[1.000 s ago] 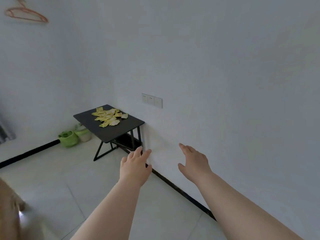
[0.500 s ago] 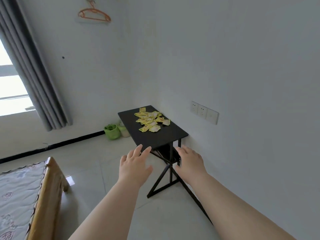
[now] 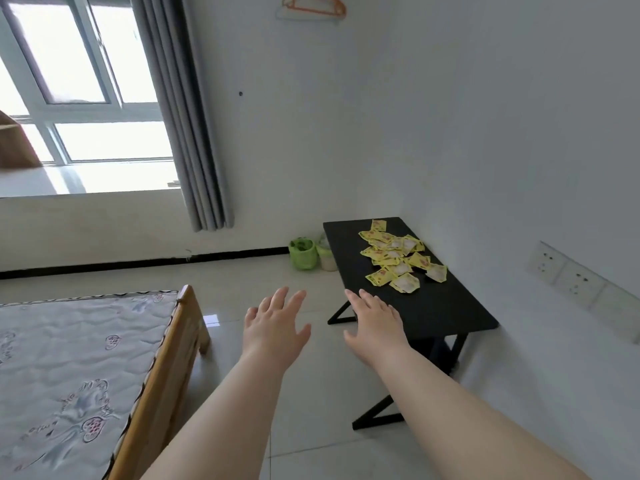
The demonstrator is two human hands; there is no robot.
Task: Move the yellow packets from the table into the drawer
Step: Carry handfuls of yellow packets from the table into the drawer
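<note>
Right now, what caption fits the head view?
Left hand and right hand reach toward yellow packets on black table.

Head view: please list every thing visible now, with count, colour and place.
yellow packets: many, yellow, heaped on the table's far half
table: one, black, by the right wall
green bucket: one, green, floor left of table
curtain: one, grey, beside the window
hanger: one, orange, high on wall
sockets: one row, white, right wall
mattress: one, pale patterned, lower left
left hand: one, open, above the floor
right hand: one, open, before the table's edge
</note>
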